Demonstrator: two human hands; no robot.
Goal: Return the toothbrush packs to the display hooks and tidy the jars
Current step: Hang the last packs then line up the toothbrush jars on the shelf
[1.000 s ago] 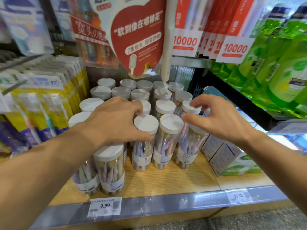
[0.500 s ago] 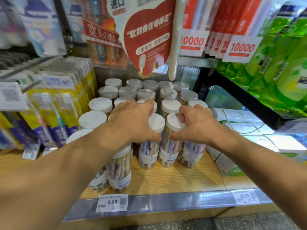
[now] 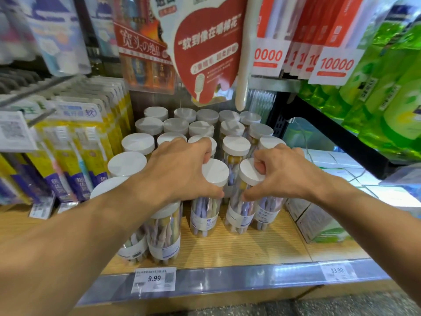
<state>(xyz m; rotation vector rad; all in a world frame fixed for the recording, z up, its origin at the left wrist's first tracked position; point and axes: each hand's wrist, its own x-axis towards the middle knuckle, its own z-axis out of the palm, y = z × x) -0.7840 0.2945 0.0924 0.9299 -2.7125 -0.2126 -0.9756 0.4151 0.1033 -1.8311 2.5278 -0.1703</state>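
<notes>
While the shelf edge with its price tags, 9.99 and 83.90, runs along the bottom of the frame, the work just above it looks like the jar-tidying step: both hands are on the front jars at centre frame. The left hand is clamped round one clear jar, thumb on its side below the white lid and fingers curled over the far edge. The right hand pinches the neighbouring jar the same way, thumb low, fingers hooked over the lid. The two jars stand upright and just beside each other on the wooden shelf. Each holds pastel toothbrushes standing on end, purple, yellow and green showing through the wall. The next move probably calls for sliding both jars back into line with the rows behind, keeping them upright so they do not knock their neighbours.

Behind the hands, more white-lidded jars stand in tight rows. At the left of the frame the toothbrush packs hang on the display hooks; whether any are yet to go back I cannot tell. Green bottles fill the upper right
</notes>
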